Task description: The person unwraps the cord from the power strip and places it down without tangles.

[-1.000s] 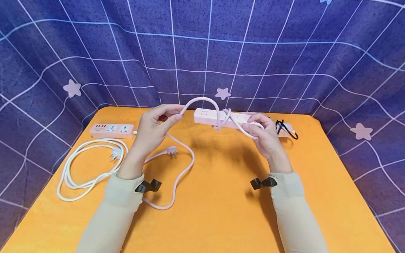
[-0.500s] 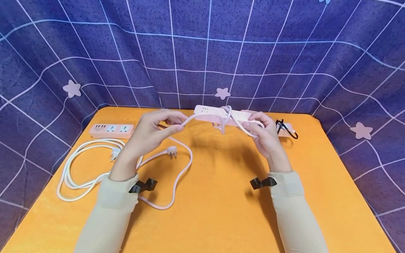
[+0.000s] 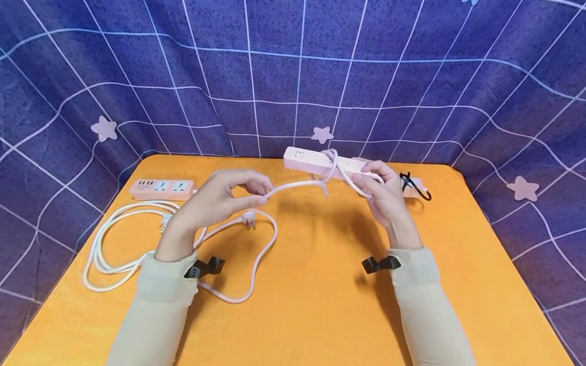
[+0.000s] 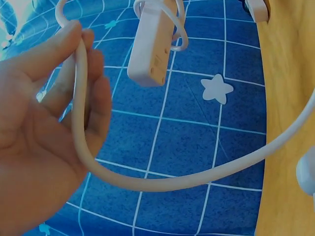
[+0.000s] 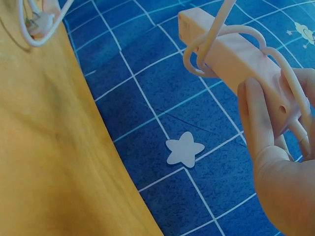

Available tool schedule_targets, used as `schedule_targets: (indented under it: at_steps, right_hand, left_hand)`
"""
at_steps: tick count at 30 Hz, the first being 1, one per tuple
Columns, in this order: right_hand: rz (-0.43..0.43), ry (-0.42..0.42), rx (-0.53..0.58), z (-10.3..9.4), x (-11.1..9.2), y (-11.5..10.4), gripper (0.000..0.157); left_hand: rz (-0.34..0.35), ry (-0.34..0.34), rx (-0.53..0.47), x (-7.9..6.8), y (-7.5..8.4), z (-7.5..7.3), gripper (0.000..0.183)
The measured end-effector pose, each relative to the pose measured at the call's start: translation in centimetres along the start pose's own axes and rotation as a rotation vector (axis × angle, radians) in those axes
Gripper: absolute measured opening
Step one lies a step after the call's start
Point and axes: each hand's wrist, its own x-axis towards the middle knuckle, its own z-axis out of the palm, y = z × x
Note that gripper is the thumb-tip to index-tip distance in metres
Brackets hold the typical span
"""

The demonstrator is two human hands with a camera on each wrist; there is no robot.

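My right hand point(image 3: 383, 190) holds one end of a pale pink power strip point(image 3: 306, 160), raised above the orange table. A pinkish-white cord point(image 3: 297, 184) loops around the strip's middle, and part of it also runs by the right fingers. Between thumb and fingertips, my left hand point(image 3: 224, 198) pinches that cord to the left of the strip. In the left wrist view the cord point(image 4: 80, 103) crosses the palm and hangs in a curve. The right wrist view shows fingers along the side of the strip point(image 5: 241, 64). A plug point(image 3: 249, 218) lies on the table below the left hand.
Another power strip point(image 3: 160, 189) lies at the table's left, with its white cord point(image 3: 96, 249) coiled in front. A third strip point(image 3: 413, 187), wrapped with a black cord point(image 3: 405, 179), lies behind the right hand. A blue curtain point(image 3: 274, 81) stands behind the table point(image 3: 320, 305).
My left hand has moved down and slightly left, drawing the arched cord down and straighter. The strip's left end has risen slightly; the right hand has stayed nearly in place.
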Motion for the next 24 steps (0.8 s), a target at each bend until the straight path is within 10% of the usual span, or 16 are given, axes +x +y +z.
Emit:
schedule_targets:
  at_steps: [10,24]
  right_hand:
    - [-0.032,0.023,0.032,0.0,0.1,-0.2,0.030]
    - [-0.026,0.020,0.033,0.1,-0.1,-0.4,0.032]
  left_hand:
    - [-0.131,-0.214,-0.146,-0.3,-0.3,0.2,0.016]
    - [-0.157,-0.438,-0.042,-0.3,-1.0,0.3,0.009]
